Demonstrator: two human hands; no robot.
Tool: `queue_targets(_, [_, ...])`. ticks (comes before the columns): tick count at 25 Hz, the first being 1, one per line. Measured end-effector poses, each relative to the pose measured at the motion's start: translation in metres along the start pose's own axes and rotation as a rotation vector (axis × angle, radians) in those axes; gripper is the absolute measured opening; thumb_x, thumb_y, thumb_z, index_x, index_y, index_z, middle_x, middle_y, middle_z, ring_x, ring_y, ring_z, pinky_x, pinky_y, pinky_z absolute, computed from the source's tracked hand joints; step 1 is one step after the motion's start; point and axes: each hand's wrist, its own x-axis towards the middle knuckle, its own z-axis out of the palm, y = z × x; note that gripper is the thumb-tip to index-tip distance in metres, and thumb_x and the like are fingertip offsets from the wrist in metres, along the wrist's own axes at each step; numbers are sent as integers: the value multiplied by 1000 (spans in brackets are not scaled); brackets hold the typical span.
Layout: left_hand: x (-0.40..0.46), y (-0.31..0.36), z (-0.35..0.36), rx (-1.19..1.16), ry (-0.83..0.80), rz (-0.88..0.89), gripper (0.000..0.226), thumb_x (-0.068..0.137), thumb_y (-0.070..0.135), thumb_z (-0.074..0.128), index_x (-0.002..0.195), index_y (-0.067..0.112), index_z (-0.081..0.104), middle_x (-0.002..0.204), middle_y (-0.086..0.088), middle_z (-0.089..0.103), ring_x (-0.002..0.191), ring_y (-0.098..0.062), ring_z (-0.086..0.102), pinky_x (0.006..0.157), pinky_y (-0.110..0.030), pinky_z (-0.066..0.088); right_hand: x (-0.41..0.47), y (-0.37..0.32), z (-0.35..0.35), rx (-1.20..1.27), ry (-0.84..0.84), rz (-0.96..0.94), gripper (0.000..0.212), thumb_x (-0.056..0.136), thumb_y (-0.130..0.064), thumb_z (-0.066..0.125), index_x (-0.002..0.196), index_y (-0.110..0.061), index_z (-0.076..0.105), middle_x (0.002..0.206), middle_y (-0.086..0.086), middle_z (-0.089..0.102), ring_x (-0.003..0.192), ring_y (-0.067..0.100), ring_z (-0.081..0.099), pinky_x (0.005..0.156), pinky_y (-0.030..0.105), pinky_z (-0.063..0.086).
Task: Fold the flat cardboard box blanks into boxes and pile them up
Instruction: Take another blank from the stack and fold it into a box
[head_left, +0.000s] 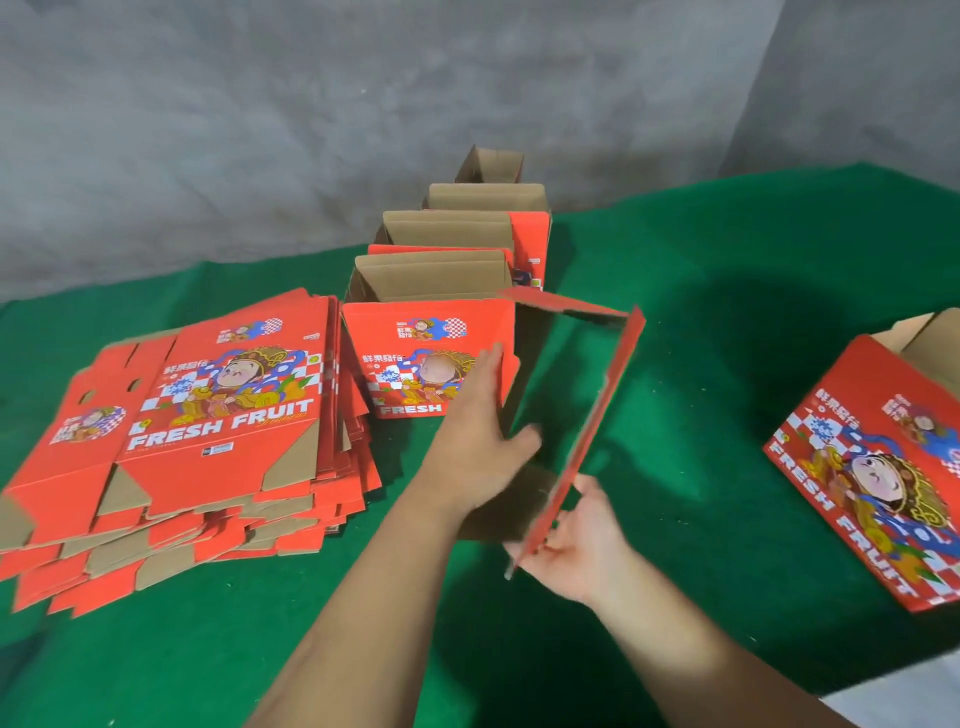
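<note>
Folded boxes (441, 291): five; blank stack (197, 441): one.

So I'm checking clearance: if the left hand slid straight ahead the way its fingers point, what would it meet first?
Probably the nearest folded red cardboard box: the left hand points up at its printed front, fingertips seemingly almost there; depth is unclear.

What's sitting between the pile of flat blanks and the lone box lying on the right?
In the head view: the half-opened blank, held by both hands, left hand and right hand, over green cloth.
</note>
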Motion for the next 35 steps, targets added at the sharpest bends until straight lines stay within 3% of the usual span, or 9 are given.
queue_targets(3, [2,-4,-15,425,111,-53,66,95,9,54,158,22,39,156,-11,49,139,-33,50,111,-44,43,-6,18,29,-235,-126,-19,52,99,-57,53,123,-13,66,105,16,70,93,32,69,93,43,56])
queue_targets(9, [-20,-3,-35,54,63,-88,43,96,68,51,124,39,66,119,12,74,113,-11,69,103,-38,51,-2,13,51,-441,-353,-115,55,104,-64,35,139,-29,59,135,6,69,111,28,71,102,41,50])
queue_targets(12, [-32,-16,-30,135,69,-52,36,99,33,56,132,44,63,108,9,78,102,-17,74,90,-40,57,7,-3,55,-541,-335,-172,38,107,-51,44,132,-28,60,128,1,73,111,23,72,100,43,54])
queue_targets(17, [-23,-39,-75,648,243,48,40,105,22,54,135,47,63,120,14,75,109,-20,70,93,-39,51,12,-75,56,-599,-44,-701,54,100,-23,65,144,-36,38,126,7,63,91,18,67,79,33,54])
queue_targets(21, [-10,-40,-108,865,210,61,33,105,34,54,126,58,64,128,29,67,119,-16,58,97,-39,29,17,-125,48,-1138,25,-1132,70,91,-17,69,142,-58,44,144,1,27,135,18,42,117,41,39])
queue_targets(25, [-8,-44,-117,623,218,-106,27,94,36,65,115,50,73,142,26,57,133,-24,46,106,-45,31,32,-131,34,-1590,-33,-1130,31,93,-48,70,120,-58,60,153,-1,27,148,29,24,124,48,23])
queue_targets(28, [-6,-52,-134,412,-3,-291,51,79,64,66,125,42,70,146,11,48,142,-26,37,117,-46,32,35,-131,28,-1769,44,-1087,46,89,-74,54,132,-60,50,155,-11,21,149,25,25,116,51,31])
queue_targets(32, [-5,-50,-155,-67,-147,-457,86,59,99,57,130,51,61,147,26,28,146,-9,29,120,-38,20,34,-126,37,-1797,114,-1149,51,76,-91,40,105,-51,49,150,-9,25,95,9,64,82,37,49])
queue_targets(35, [-3,-60,-164,-212,-95,-505,112,59,102,55,151,37,47,160,11,37,145,-15,45,125,-50,27,37,-122,37,-1754,43,-1146,53,74,-96,37,98,-54,59,164,-6,30,136,6,50,97,40,48])
